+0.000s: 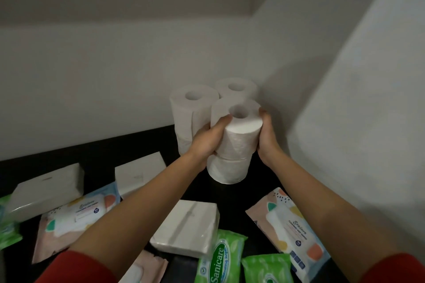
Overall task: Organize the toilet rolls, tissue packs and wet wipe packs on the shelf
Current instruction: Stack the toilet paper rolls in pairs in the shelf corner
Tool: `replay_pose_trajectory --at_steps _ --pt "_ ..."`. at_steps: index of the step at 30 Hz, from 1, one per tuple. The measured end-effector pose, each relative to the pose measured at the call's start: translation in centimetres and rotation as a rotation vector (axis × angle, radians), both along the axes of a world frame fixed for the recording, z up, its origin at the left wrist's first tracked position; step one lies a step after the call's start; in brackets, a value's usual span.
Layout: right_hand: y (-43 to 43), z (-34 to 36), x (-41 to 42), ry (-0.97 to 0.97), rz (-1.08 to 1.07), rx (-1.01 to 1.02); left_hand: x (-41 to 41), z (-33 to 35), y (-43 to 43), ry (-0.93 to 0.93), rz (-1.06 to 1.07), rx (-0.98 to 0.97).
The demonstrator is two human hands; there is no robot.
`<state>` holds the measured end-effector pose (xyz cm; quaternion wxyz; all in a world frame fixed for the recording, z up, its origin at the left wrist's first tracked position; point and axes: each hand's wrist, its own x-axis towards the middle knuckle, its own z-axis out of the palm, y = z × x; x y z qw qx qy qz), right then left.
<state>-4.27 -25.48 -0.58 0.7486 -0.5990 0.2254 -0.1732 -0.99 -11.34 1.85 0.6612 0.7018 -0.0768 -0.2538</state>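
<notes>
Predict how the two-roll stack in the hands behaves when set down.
Probably light and squashy: the two-roll stack is soft paper, held by side pressure from the left hand and right hand. Likely tippy: two loose rolls, the upper offset from the lower. Round sides, so a fallen roll may roll.

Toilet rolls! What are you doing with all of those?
A person is tidying a dark shelf. The left hand and right hand grip two stacked toilet rolls between them, just in front of the other rolls already standing in the corner against the wall. White tissue packs and wet wipe packs lie scattered nearer the person, not yet sorted.
</notes>
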Motion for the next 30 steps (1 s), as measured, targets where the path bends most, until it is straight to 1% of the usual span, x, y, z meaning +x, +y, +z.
replay_pose_trajectory --at_steps 7,13,16,20,23,30 --pt "0.2 -0.3 0.0 -0.02 0.01 0.002 0.3 -0.6 0.1 -0.017 -0.016 0.028" --pt "0.3 -0.4 0.1 0.008 0.01 0.007 0.7 -0.7 0.2 0.002 -0.007 0.076" --pt "0.3 -0.4 0.1 0.017 0.001 0.015 0.6 -0.6 0.1 0.037 0.008 0.06" --pt "0.3 -0.2 0.2 0.02 -0.013 0.029 0.4 -0.5 -0.3 0.081 0.05 0.11" --pt "0.5 -0.2 0.1 0.008 -0.02 0.046 0.5 -0.6 -0.3 0.105 0.05 0.073" --pt "1.2 0.0 0.1 0.004 -0.025 0.079 0.5 -0.5 0.0 0.103 0.041 0.074"
